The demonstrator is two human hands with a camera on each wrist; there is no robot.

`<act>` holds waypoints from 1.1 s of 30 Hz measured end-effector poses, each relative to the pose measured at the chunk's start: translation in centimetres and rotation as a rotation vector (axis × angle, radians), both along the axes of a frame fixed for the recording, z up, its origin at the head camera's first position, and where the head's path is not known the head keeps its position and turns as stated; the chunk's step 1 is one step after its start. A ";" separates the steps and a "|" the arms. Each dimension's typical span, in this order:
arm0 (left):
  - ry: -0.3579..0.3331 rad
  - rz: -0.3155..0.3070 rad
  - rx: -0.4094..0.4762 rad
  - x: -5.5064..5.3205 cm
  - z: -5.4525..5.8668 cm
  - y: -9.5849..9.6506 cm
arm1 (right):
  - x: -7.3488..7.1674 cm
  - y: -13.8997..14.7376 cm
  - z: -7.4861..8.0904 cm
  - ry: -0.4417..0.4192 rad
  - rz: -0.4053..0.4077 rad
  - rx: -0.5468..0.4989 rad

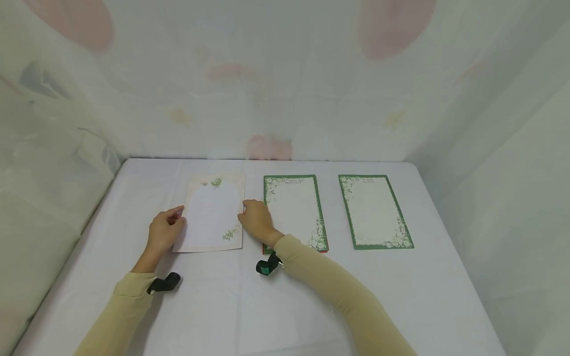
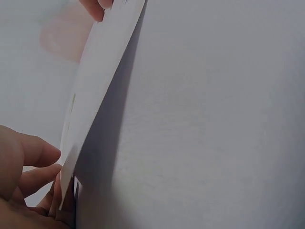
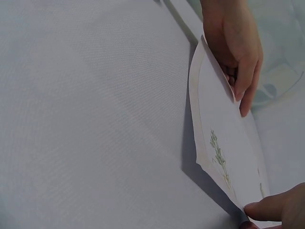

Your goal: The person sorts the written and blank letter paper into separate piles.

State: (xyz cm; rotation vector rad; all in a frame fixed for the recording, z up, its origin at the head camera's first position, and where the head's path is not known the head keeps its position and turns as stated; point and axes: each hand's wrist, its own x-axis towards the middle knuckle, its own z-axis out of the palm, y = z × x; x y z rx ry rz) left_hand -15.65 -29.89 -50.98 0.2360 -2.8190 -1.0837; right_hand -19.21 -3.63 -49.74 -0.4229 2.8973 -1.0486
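Both hands, left (image 1: 165, 231) and right (image 1: 255, 219), pinch opposite edges of the pink-bordered sheet (image 1: 213, 213), lifting it slightly.

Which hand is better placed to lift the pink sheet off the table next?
Left, probably. The left hand already pinches the pink sheet at its left edge, which the wrist views show raised off the table. The right hand only holds the opposite edge with its fingertips.
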 end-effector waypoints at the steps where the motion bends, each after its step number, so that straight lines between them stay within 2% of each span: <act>1: -0.005 0.002 0.003 0.0 0.0 0.0 | 0.0 0.0 0.0 0.003 -0.001 0.005; 9: -0.033 0.018 0.021 -0.2 0.2 0.3 | 0.1 -0.1 0.2 0.005 0.008 0.047; 14: -0.043 0.007 0.016 -0.2 0.2 0.4 | 0.2 -0.1 0.3 0.016 0.019 0.072; 24: -0.055 0.008 0.029 -0.2 0.1 0.0 | 0.3 0.1 0.2 0.034 0.044 0.070; 33: -0.037 0.002 0.011 -0.2 0.4 -0.1 | 0.3 0.0 0.1 0.029 0.057 0.062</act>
